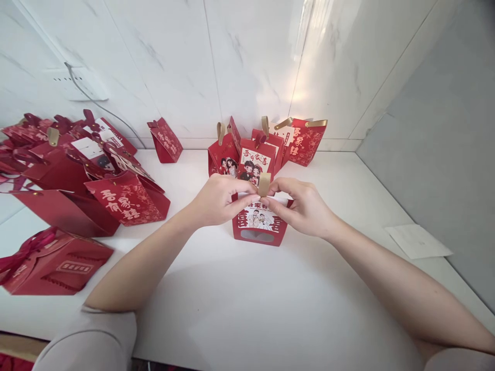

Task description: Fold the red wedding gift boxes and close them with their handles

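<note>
A red wedding favour box (260,236) with a white printed front, a cartoon couple and an oval window low down stands upright on the table in front of me. From its top rises a gold ribbon loop (264,184). My left hand (220,201) is closed, thumb and forefinger pinching the top edge at the foot of the loop. On the other side my right hand (305,208) pinches the same spot, its fingertips nearly meeting the left ones. The fingers hide the fastening at the top. Just behind stands another favour box (257,157) with a dark red ribbon.
Several finished-looking red boxes (305,144) stand near the tiled wall, and one box (166,141) leans apart. A crowded group of red boxes (73,211) fills the left side. White paper (417,240) lies at right, beside a grey panel (436,134). A cable (100,106) hangs from a socket.
</note>
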Demonstrator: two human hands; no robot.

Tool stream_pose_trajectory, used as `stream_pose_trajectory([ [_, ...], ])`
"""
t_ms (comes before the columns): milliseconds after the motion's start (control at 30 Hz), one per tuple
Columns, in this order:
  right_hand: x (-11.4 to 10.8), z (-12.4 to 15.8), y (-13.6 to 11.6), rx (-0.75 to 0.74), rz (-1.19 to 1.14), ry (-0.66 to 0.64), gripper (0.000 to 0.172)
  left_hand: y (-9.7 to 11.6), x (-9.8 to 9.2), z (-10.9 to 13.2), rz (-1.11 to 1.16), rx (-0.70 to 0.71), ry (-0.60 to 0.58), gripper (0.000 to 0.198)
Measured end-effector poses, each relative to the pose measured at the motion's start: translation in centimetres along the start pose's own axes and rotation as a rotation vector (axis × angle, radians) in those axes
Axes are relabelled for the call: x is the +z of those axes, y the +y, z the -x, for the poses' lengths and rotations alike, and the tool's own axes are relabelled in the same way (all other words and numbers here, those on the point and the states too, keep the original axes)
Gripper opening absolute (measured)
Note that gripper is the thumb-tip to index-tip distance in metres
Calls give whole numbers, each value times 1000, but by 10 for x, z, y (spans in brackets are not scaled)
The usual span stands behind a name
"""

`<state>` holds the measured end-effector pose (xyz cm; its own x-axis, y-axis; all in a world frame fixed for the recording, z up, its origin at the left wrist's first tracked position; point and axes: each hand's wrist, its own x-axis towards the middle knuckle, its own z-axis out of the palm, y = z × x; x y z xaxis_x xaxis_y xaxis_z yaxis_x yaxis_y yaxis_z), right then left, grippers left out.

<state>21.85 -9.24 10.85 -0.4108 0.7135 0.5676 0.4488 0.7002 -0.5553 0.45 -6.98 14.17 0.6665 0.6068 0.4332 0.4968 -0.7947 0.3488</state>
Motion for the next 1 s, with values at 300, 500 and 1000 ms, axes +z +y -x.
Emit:
stream_pose_trajectory([
  [300,2,3,6,-82,-240,-67,19,-4,-34,-1,-8,-22,-330,28],
  [500,22,8,43,284,-934,-509,62,-8,-51,9,-196,-334,-139,40],
  [1000,71,27,52,439,-953,-779,28,38,-35,6,-241,-722,-401,40],
])
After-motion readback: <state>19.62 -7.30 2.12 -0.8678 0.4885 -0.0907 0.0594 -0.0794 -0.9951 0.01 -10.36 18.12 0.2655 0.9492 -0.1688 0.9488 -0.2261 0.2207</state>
